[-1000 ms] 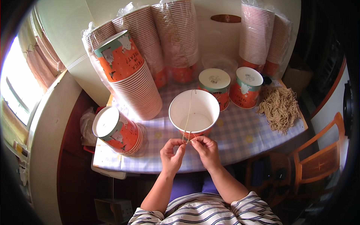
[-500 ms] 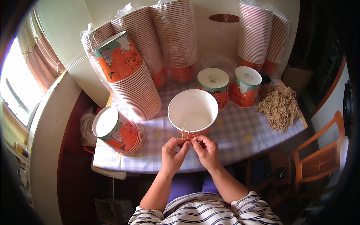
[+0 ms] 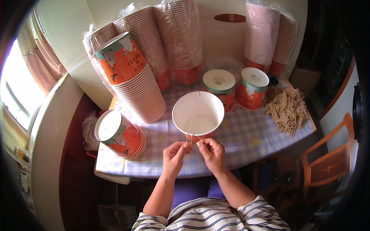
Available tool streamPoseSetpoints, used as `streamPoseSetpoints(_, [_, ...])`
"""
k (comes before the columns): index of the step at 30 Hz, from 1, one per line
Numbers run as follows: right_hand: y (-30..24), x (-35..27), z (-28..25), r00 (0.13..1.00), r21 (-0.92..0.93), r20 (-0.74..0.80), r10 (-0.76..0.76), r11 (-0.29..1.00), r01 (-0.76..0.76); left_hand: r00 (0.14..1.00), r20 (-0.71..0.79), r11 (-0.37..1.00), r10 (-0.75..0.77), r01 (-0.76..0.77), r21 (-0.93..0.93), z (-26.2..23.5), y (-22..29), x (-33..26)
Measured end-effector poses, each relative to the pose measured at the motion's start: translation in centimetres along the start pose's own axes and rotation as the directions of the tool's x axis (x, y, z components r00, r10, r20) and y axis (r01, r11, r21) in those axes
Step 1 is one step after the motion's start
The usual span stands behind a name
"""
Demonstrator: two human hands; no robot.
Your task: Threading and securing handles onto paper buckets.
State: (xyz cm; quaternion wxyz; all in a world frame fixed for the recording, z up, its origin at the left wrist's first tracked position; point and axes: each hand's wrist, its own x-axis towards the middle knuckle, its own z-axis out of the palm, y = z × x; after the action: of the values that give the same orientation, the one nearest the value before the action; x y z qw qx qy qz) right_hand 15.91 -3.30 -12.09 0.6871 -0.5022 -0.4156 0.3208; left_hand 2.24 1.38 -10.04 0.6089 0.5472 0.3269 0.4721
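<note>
A round paper bucket, white inside with an orange outside, stands mouth up in front of me. A thin tan string runs across its mouth from the far rim and loops over the near rim. At the near side my left hand pinches the string between thumb and forefinger. Close beside it, my right hand pinches another part of the string. A small gap separates the two hands. The exact shape of the loop at the fingertips is too fine to make out.
Two upturned orange buckets stand behind. A bundle of tan strings lies right. Left are a tall nested bucket stack and a shorter stack. Plastic-wrapped stacks line the back of the checked tablecloth. A wooden chair stands right.
My left hand has shifted slightly left and down, so the gap between my hands is wider. The right hand has barely moved, and the bucket stays in place.
</note>
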Motion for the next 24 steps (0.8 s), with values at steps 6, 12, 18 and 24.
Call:
streamPoseSetpoints(6, [0.03,-0.05,0.13,1.0,0.03,0.003,-0.004,1.0,0.003,1.0,0.023,1.0,0.017,-0.017,0.004,-0.27,-0.08,-0.16])
streamPoseSetpoints(12, [0.43,-0.09,0.14,1.0,0.019,0.011,-0.016,1.0,0.015,1.0,0.015,0.999,0.016,-0.017,0.038,-0.24,-0.48,-0.2])
streamPoseSetpoints(18, [0.08,-0.36,0.6,0.997,0.227,0.019,0.07,0.971,-0.072,0.999,-0.006,0.999,0.035,-0.035,-0.002,0.0,-0.82,-0.33])
streamPoseSetpoints(24, [0.35,-0.21,0.76,0.999,0.118,0.027,-0.043,0.992,0.04,1.0,-0.002,0.998,0.021,-0.021,0.058,0.09,-0.53,-0.44])
